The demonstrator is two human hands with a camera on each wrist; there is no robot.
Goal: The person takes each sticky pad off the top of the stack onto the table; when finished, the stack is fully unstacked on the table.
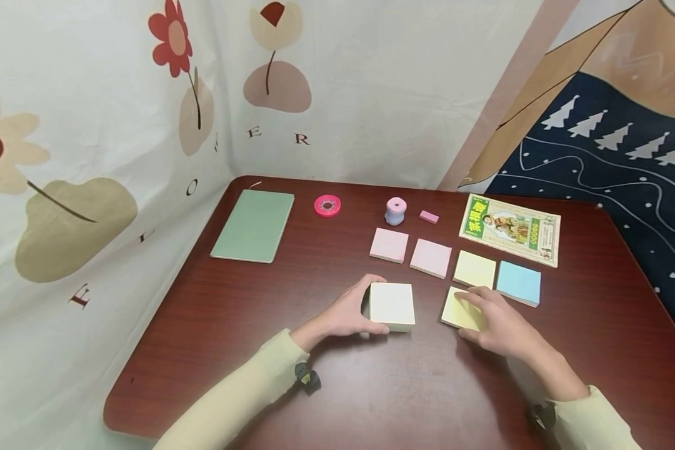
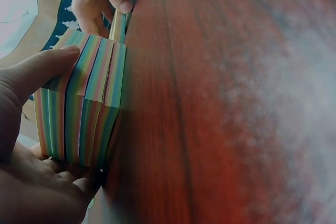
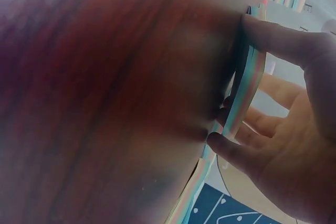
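"Near the middle of the table (image 1: 214, 312), what does the left hand (image 1: 349, 314) hold?"

"It grips a stack of note pads (image 1: 391, 304) between thumb and fingers. The right hand (image 1: 500, 325) pinches the front yellow pad (image 1: 457, 310), just to the stack's right."

"What might go wrong?"

"Those stacked layers look slightly uneven, so a lopsided squeeze could make them slide. Also, the right fingers could nudge the rear yellow pad (image 1: 475, 269), being so close."
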